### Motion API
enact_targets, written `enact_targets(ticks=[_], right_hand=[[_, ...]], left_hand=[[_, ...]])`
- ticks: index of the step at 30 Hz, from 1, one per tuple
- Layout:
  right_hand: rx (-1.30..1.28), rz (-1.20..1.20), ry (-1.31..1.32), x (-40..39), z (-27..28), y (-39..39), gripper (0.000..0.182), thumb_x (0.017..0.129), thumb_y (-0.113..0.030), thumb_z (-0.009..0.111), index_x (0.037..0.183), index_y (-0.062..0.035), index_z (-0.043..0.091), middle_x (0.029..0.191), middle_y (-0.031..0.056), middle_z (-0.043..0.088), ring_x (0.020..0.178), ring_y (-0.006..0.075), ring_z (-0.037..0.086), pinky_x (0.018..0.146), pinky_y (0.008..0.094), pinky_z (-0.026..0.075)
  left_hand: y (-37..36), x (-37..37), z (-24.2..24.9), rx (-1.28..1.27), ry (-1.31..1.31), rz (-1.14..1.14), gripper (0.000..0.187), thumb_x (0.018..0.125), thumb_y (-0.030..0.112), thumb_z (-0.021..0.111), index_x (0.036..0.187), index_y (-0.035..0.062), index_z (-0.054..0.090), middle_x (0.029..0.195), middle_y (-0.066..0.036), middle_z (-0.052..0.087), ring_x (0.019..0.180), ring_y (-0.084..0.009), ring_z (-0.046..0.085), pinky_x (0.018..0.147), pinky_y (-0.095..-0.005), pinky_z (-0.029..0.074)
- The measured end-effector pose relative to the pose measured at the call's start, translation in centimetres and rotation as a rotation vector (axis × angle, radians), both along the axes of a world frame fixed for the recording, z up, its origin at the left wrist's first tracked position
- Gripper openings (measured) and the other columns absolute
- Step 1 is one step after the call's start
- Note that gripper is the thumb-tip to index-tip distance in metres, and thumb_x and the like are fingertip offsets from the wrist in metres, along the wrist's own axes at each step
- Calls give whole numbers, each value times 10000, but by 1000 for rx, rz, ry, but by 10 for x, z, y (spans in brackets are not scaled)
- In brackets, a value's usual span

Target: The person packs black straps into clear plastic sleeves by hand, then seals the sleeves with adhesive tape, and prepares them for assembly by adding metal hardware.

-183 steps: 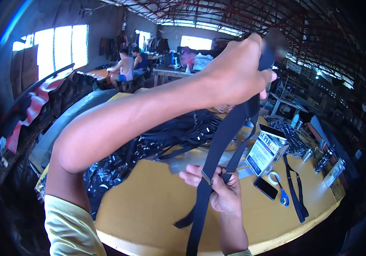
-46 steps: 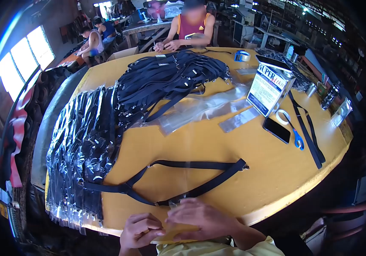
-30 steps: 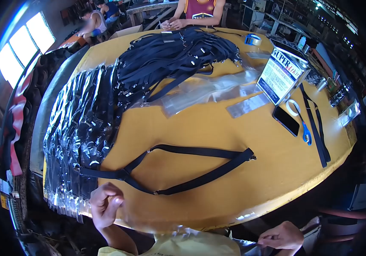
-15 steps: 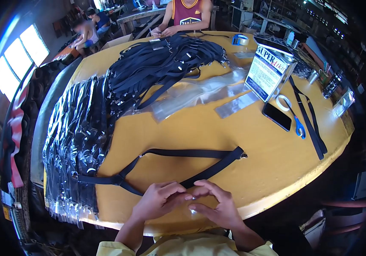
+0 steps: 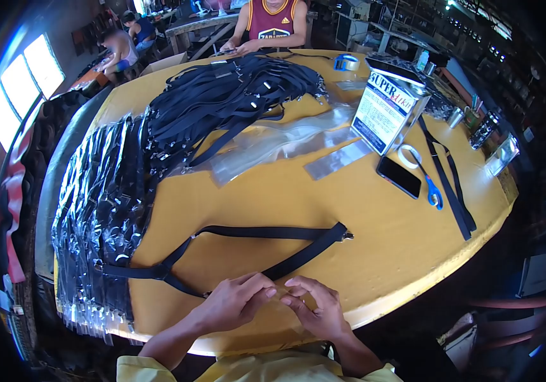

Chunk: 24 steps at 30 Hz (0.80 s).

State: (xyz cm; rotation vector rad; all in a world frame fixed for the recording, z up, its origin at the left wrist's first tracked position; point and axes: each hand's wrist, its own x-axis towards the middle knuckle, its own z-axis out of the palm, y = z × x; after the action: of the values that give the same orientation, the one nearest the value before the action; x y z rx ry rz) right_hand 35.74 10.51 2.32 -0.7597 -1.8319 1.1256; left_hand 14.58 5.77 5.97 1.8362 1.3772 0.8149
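Observation:
At the near side of the table my left hand is closed, thumb and forefinger pinched together. Facing it, my right hand also pinches with thumb and forefinger. The fingertips almost meet; whatever is between them is too small and pale to make out. Just beyond both hands lies a pair of black suspenders, spread flat in a Y shape. Its metal clip shows at the right end, and part of the lower strap passes behind my left hand.
Plastic-wrapped suspenders lie in rows at left, beside a heap of loose black suspenders. Clear plastic sleeves, a large tin, a phone, blue-handled scissors and a tape dispenser are farther off. A co-worker sits opposite.
My hands have drawn closer together, and the right fingers have closed from a wider curl into a pinch. The whole view has shifted slightly; the suspenders lie as before.

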Motion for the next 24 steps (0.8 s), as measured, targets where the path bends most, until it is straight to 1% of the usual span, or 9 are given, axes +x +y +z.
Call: enact_targets(ticks=[4,7,9,14,16,20,22,23,24], right_hand=[[95,-15,42,2,1,6,268,894,-23,759,1140,-47,657,914,94,705,756,233,695,716,316,551],[120,-14,86,3,-6,7,232,954,-31,704,1155,-33,589,893,99,689,703,194,648,675,298,524],[16,28,159,5,-11,6,283,983,0,661,1212,-2,495,880,80,642,769,102,622,683,251,492],[-54,62,196,-1,-13,1,293,994,4,642,1229,-15,469,839,34,574,727,71,533,654,235,438],[-63,73,208,-3,-14,0,289,995,5,639,1229,-17,472,831,24,559,719,68,519,650,234,430],[-87,92,182,2,-12,2,336,998,2,631,1289,-11,464,810,17,554,711,69,513,653,236,426],[-105,115,177,5,-11,5,363,997,-1,633,1316,-7,459,806,19,559,715,72,524,657,239,428],[-105,108,154,7,-10,6,386,994,-47,661,1327,-3,471,806,51,610,737,116,602,689,279,488],[-107,100,131,9,-10,6,414,991,-92,688,1338,2,483,805,82,660,760,160,679,721,319,549]], left_hand=[[11,13,-5,118,-20,23,98,1017,132,599,1034,36,607,872,-157,641,737,-376,650,603,-438,512],[16,21,-3,134,-23,43,101,1019,121,598,986,26,612,844,-156,630,698,-364,638,574,-427,499],[17,26,-3,141,-45,67,127,1021,125,601,951,20,616,794,-148,610,656,-350,615,552,-416,481],[16,27,-11,181,-111,87,218,1033,146,603,865,8,614,654,-124,535,546,-298,521,495,-379,414],[17,24,-14,136,-157,78,363,1057,206,583,755,5,590,595,-88,548,492,-175,553,477,-332,407],[8,17,-14,4,-213,89,345,1065,248,573,823,5,612,657,-85,596,546,-140,575,499,-302,425],[5,14,-11,14,-271,15,327,1069,277,561,938,-15,628,786,-100,654,616,-143,612,525,-281,447],[4,14,-7,14,-271,13,327,1069,277,561,938,-15,628,786,-100,654,616,-143,612,525,-281,447],[2,14,-1,-18,-258,12,272,1060,237,577,993,-21,628,842,-107,661,654,-141,630,535,-274,457]])
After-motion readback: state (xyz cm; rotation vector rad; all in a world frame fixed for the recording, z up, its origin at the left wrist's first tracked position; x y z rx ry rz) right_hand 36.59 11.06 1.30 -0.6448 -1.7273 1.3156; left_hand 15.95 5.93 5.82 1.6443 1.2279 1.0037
